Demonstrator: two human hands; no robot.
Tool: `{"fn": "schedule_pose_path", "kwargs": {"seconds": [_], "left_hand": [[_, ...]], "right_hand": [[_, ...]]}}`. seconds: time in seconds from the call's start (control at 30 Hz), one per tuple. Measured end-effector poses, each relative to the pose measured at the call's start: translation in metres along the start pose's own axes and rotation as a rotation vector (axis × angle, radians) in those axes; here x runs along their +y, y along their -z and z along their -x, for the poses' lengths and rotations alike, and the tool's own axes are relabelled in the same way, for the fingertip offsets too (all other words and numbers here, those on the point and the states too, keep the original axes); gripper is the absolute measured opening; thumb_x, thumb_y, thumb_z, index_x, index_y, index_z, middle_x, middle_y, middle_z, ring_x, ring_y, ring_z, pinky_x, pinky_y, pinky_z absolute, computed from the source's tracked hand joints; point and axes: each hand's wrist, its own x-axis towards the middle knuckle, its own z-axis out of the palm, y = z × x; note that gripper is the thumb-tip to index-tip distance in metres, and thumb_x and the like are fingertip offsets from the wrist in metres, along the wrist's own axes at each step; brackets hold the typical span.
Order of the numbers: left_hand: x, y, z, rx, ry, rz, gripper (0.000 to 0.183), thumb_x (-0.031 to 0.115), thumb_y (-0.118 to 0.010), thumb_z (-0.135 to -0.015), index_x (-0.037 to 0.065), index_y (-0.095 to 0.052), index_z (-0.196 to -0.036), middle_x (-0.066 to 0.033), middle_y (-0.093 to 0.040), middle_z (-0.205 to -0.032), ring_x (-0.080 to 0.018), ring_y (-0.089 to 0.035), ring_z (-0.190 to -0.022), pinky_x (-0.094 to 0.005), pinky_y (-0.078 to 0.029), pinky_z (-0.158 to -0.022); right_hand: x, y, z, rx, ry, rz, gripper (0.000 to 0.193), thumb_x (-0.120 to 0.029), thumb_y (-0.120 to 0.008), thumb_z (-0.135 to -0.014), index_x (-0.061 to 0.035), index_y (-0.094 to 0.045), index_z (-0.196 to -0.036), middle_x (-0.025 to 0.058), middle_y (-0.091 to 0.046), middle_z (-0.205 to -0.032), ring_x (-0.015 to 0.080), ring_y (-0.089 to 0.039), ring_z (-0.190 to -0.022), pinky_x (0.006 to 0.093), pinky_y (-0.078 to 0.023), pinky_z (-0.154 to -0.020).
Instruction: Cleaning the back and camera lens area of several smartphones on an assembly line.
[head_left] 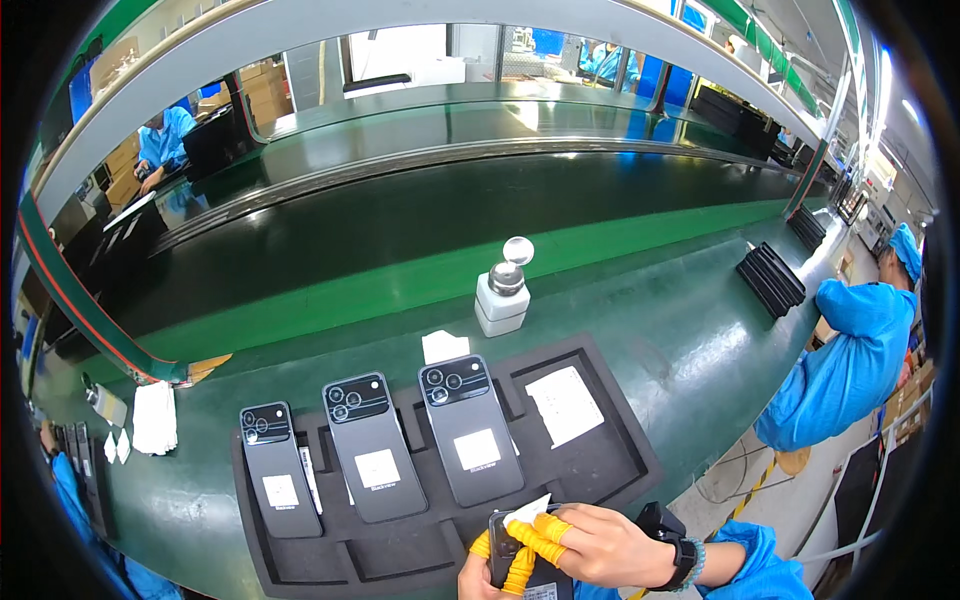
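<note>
My left hand (474, 580), with a yellow finger cot, grips the edge of a dark smartphone (548, 576) at the lower edge of the view. Over the phone's camera end, my right hand (612, 546) pinches a folded white wipe (530, 509) in yellow-covered fingers. Part of the phone is hidden behind the fingers. Just beyond, a black foam tray (625, 445) carries three grey smartphones, back up with white square labels: a left one (281, 470), a middle one (375, 450) and a right one (470, 430). A white paper sheet (566, 405) lies in the tray's right compartment.
A white pump bottle (501, 305) with its lid raised stands behind the tray, near a white wipe (445, 347). White cloths (155, 418) lie at left. Black trays (770, 280) are stacked at right, by a co-worker in blue (850, 350). A conveyor (480, 195) runs behind.
</note>
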Motion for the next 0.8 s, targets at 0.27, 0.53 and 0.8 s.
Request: {"fn": "schedule_pose_path", "kwargs": {"seconds": [0.27, 0.53, 0.8], "left_hand": [[0.001, 0.001, 0.000, -0.004, -0.002, -0.016, 0.036, 0.006, -0.056, -0.085, -0.001, -0.045, -0.119, -0.0083, -0.053, -0.111, -0.0154, -0.049, -0.103, -0.0270, -0.038, -0.090], [0.002, 0.001, 0.001, 0.006, -0.040, -0.024, 0.036, 0.011, -0.056, -0.088, -0.002, -0.045, -0.119, -0.0070, -0.056, -0.105, -0.0136, -0.051, -0.096, -0.0249, -0.041, -0.084], [0.034, -0.006, 0.019, -0.004, 0.041, 0.073, 0.037, 0.014, -0.056, -0.088, -0.002, -0.044, -0.120, -0.0052, -0.055, -0.107, -0.0115, -0.051, -0.096, -0.0236, -0.040, -0.084]], "right_hand": [[0.001, 0.004, -0.002, -0.047, 0.007, -0.096, 0.023, -0.008, -0.062, -0.064, 0.0035, -0.061, -0.084, 0.0159, -0.058, -0.102, 0.0285, -0.058, -0.089, 0.0359, -0.049, -0.082], [0.005, 0.004, -0.010, 0.143, -0.094, -0.086, 0.031, -0.002, -0.064, -0.061, 0.0021, -0.065, -0.092, 0.0103, -0.058, -0.090, 0.0235, -0.061, -0.075, 0.0310, -0.051, -0.065], [-0.004, 0.011, -0.004, 0.442, -0.249, -0.323, 0.036, -0.005, -0.076, -0.058, -0.0101, -0.070, -0.093, 0.0040, -0.059, -0.080, 0.0188, -0.059, -0.069, 0.0252, -0.050, -0.062]]}}
